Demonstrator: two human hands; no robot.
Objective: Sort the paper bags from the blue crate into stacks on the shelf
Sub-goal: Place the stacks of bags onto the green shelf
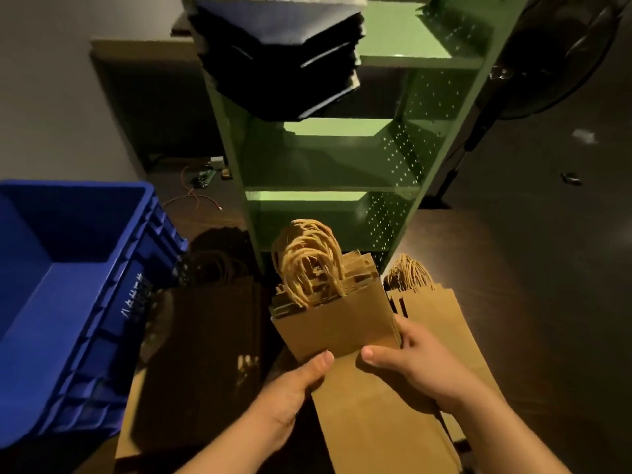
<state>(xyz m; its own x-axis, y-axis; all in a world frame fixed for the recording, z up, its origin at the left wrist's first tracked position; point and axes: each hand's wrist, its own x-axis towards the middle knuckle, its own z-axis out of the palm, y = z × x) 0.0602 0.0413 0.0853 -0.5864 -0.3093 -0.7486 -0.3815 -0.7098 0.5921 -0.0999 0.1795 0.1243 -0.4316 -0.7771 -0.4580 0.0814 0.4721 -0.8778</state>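
Both hands hold a thick bundle of small brown paper bags (333, 323) with twisted rope handles, raised in front of the green shelf (328, 165). My left hand (294, 388) grips its lower left edge, my right hand (410, 364) its lower right. Under the bundle lies a larger flat brown bag stack (376, 422); another brown stack (434, 309) lies to the right. A darker bag pile (205, 336) lies on the floor to the left. A stack of black bags (280, 59) fills an upper shelf. The blue crate (113, 302) at left shows no bags inside.
The two lower shelf levels (328, 152) hold nothing. A standing fan (561, 63) is at the upper right beside the shelf. Loose wires and a small circuit board (201, 181) lie on the floor behind the crate. Dark floor stretches to the right.
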